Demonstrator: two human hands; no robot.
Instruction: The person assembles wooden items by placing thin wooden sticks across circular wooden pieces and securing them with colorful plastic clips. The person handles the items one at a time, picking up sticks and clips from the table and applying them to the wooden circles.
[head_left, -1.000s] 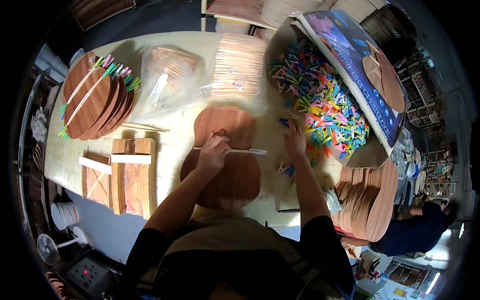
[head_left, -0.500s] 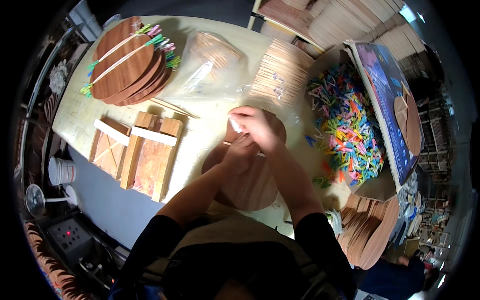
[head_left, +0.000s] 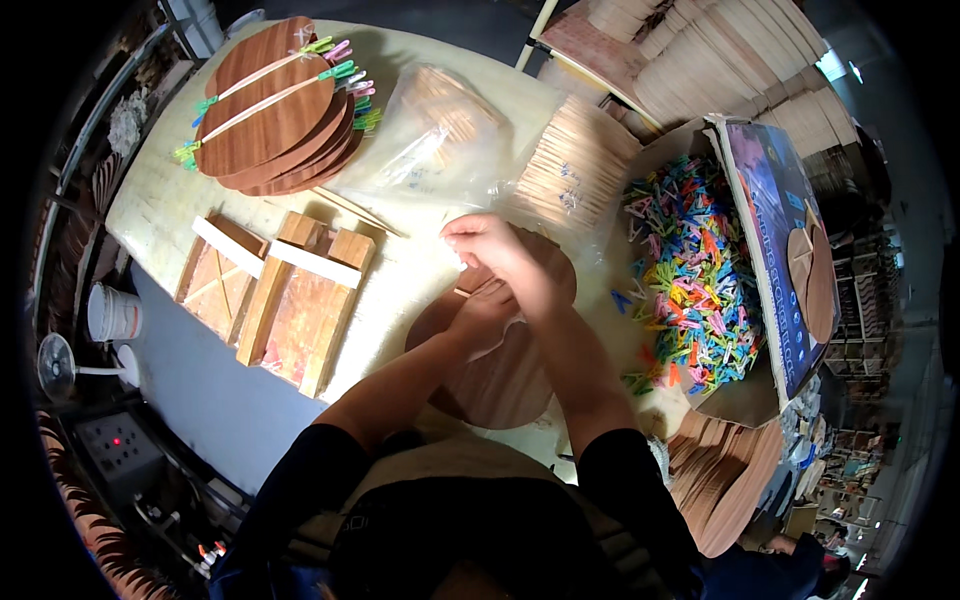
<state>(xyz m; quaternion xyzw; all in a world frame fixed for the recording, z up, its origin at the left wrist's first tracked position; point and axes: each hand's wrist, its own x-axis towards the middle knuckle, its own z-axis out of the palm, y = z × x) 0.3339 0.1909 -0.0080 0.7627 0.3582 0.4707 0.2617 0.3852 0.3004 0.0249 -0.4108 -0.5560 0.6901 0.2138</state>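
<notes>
Both hands meet over the wood disc (head_left: 500, 370) on the bench (head_left: 400, 280): right hand (head_left: 495, 250) pinched on a thin stick (head_left: 470, 290), left hand (head_left: 485, 310) flat on the disc. Stick: light, brittle; grip mid-length. Disc: stiff, thin; hold by edge.

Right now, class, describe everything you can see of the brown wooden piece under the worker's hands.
The wooden piece is flat, thin, brown and rounded, like veneer with a fine grain. It lies flat on the pale table, near the person's edge. The left hand rests on its upper part and the right hand works just above, hiding its far end. Its near end is bare.
</notes>
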